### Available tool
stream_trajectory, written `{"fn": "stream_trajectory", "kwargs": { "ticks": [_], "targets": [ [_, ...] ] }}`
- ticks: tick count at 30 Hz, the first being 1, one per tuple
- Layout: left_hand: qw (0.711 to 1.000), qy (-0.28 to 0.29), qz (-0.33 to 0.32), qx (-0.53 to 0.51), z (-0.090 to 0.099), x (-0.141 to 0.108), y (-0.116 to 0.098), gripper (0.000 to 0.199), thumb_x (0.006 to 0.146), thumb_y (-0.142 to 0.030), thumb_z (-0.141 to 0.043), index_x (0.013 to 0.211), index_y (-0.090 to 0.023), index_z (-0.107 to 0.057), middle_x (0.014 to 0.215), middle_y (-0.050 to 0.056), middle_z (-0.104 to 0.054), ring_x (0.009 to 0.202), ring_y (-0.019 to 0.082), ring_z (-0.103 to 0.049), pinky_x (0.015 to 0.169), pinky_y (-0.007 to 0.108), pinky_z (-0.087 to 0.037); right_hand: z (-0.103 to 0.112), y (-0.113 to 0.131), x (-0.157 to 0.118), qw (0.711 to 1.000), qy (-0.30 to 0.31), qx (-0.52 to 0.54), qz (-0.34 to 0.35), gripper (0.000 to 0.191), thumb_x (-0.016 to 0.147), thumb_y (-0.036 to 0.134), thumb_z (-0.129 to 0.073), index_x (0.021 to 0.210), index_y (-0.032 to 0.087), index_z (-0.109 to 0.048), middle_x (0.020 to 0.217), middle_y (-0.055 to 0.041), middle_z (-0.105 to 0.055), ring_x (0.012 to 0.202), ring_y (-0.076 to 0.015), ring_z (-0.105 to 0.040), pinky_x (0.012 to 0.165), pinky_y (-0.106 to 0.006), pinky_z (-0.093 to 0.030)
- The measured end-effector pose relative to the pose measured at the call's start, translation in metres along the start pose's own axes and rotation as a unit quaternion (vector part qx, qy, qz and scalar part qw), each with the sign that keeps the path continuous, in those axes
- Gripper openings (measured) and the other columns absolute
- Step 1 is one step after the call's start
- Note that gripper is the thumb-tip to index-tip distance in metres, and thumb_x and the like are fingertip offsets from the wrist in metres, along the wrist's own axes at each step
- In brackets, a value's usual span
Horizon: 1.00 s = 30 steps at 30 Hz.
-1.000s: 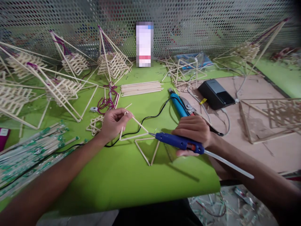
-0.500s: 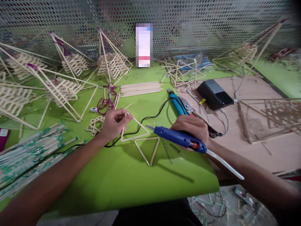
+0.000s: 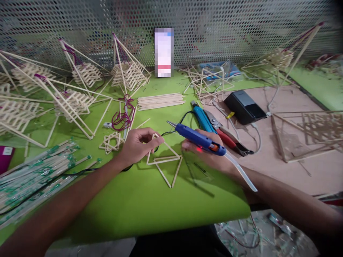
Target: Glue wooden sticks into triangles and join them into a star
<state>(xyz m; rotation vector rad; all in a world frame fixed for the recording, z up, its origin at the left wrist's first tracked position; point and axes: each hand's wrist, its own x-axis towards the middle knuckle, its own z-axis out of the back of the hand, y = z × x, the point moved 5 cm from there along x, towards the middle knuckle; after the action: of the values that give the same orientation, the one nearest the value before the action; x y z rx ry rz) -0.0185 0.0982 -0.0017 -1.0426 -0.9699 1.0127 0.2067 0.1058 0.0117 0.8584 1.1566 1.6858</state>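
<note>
Between its thumb and fingers, my left hand [image 3: 142, 144] pinches the top corner of a triangle of thin wooden sticks [image 3: 170, 149]. A second stick triangle [image 3: 163, 174] lies on the green tabletop [image 3: 120, 207], and the held one overlaps its upper edge in view. My right hand [image 3: 207, 151] is closed around a blue hot glue gun [image 3: 199, 137], whose nozzle points up and left above the sticks. A clear glue stick [image 3: 242, 173] juts from its back. Left of my left hand lies a small star of sticks [image 3: 111, 142].
A bundle of bare sticks [image 3: 160, 101] lies behind my hands, near purple cord [image 3: 123, 119]. Red-handled pruning shears [image 3: 227, 137], a teal tool [image 3: 201, 117] and a black power bank [image 3: 245, 106] are at right. Stick pyramids [image 3: 130, 73] line the back; wrapped sticks [image 3: 45, 175] lie left.
My left hand has brought its triangle right and slightly down, over the lying one. My right hand has moved the glue gun up and a little left, uncovering the shears' red handles.
</note>
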Motion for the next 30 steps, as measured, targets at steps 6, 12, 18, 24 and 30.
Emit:
{"fn": "stream_trajectory", "kwargs": {
  "ticks": [6,12,18,24,30],
  "targets": [
    [0.998,-0.06,-0.01,0.008,-0.011,-0.006,-0.012,0.016,0.089,-0.034,-0.072,0.086,-0.018,-0.073,0.06,-0.003,-0.064,0.043,0.006,-0.056,0.037,0.014,-0.045,-0.012,0.002,-0.003,0.995,0.034,0.087,-0.015,0.032,0.067,0.036,-0.088,0.076,0.021,-0.062,0.083,-0.0005,-0.073,0.076,-0.0184,-0.071,0.073,-0.031,-0.057],
    [0.993,-0.119,-0.015,0.007,-0.021,-0.018,-0.014,0.013,0.092,-0.03,-0.069,0.088,-0.018,-0.071,0.062,-0.003,-0.064,0.045,0.005,-0.056,0.037,0.012,-0.044,-0.009,0.001,-0.003,0.997,0.012,0.07,-0.013,0.03,0.069,0.032,-0.087,0.076,0.021,-0.06,0.086,-0.0004,-0.075,0.077,-0.0177,-0.072,0.071,-0.029,-0.057],
    [0.993,-0.117,-0.027,0.007,-0.03,-0.02,-0.013,0.016,0.091,-0.034,-0.07,0.087,-0.019,-0.071,0.061,-0.003,-0.064,0.046,0.006,-0.057,0.037,0.014,-0.045,-0.008,0.004,-0.002,0.996,0.03,0.081,-0.001,0.025,0.074,0.03,-0.083,0.079,0.02,-0.06,0.092,-0.0023,-0.076,0.081,-0.0185,-0.072,0.074,-0.03,-0.056],
    [0.997,-0.07,-0.042,0.016,-0.029,-0.011,-0.008,0.022,0.089,-0.041,-0.072,0.088,-0.019,-0.072,0.065,-0.001,-0.067,0.048,0.007,-0.057,0.04,0.016,-0.046,-0.009,0.005,-0.004,0.998,0.039,0.056,0.002,0.023,0.076,0.031,-0.081,0.08,0.02,-0.061,0.09,-0.0024,-0.074,0.08,-0.0186,-0.07,0.071,-0.03,-0.054],
    [0.997,-0.046,-0.061,0.031,-0.015,0.0,0.001,0.031,0.096,-0.046,-0.058,0.102,-0.019,-0.072,0.086,0.004,-0.072,0.07,0.012,-0.066,0.058,0.022,-0.056,-0.001,0.003,-0.005,0.994,-0.048,0.094,-0.001,0.025,0.075,0.031,-0.083,0.083,0.022,-0.061,0.088,-0.0004,-0.071,0.081,-0.0172,-0.068,0.077,-0.029,-0.054]
  ]
}}
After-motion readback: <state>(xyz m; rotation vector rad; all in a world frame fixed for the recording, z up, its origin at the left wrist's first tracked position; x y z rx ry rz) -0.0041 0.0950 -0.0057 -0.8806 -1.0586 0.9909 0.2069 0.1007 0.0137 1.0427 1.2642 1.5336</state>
